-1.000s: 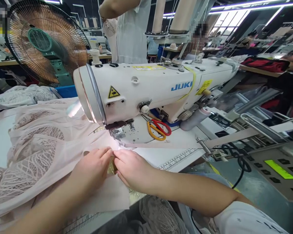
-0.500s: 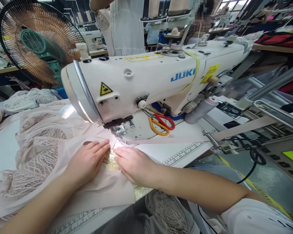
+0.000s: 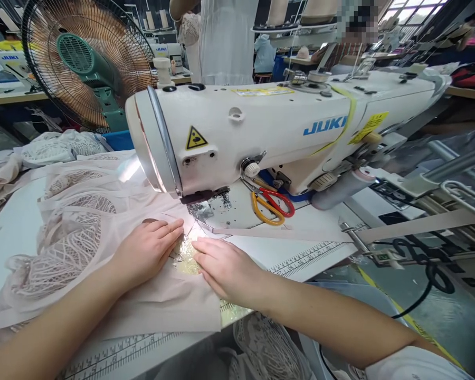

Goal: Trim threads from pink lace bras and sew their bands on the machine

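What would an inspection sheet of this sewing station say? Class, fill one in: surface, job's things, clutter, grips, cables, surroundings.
Surface: white table with a printed ruler along its front edge.
Job's things: pink cloth lying flat in front of the sewing machine; gold lace patch on it.
Clutter: scissors under the machine arm; lace pieces piled at left.
Grips: left hand and right hand pressed flat on the cloth, either side of the patch.
Cables: black cable coiled at right.
Surroundings: fan behind; a standing person beyond the machine.
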The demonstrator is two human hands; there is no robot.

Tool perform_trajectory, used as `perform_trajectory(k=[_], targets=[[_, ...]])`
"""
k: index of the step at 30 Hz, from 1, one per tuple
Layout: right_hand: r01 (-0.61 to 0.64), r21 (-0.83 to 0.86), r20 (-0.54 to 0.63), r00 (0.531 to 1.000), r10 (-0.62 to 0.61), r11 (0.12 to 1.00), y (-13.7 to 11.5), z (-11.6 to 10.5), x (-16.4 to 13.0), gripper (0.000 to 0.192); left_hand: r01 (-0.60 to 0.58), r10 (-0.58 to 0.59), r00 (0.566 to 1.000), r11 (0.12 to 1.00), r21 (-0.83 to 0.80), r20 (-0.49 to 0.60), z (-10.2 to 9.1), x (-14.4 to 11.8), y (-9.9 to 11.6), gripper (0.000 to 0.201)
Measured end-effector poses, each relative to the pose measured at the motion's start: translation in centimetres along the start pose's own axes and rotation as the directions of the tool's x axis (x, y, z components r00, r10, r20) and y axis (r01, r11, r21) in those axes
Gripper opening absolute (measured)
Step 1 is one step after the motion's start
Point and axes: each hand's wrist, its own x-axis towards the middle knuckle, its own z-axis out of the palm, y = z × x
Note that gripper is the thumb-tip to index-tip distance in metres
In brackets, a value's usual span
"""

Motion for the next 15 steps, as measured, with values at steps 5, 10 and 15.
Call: perform_trajectory(k=[5,10,15], targets=[[0.000,0.010,-0.002,1.000,0.000,1.000,0.0,0.1,0.0,0.023,0.050,-0.050,0.999,0.999,0.020,0.008,0.0,0.4,-0.7,0.040],[-0.013,0.006,-0.036,0.999,0.013,1.000,-0.1,-0.2,0.3,0.023,0.122,-0.124,0.991,0.992,0.040,0.052,0.2,0.7,-1.7,0.042],[0.053,0.005,-0.060,0.997,-0.053,0.999,-2.3,-1.1,-0.1,0.021,0.155,-0.162,0.985,0.984,0.090,0.066,0.3,1.2,-2.1,0.041]])
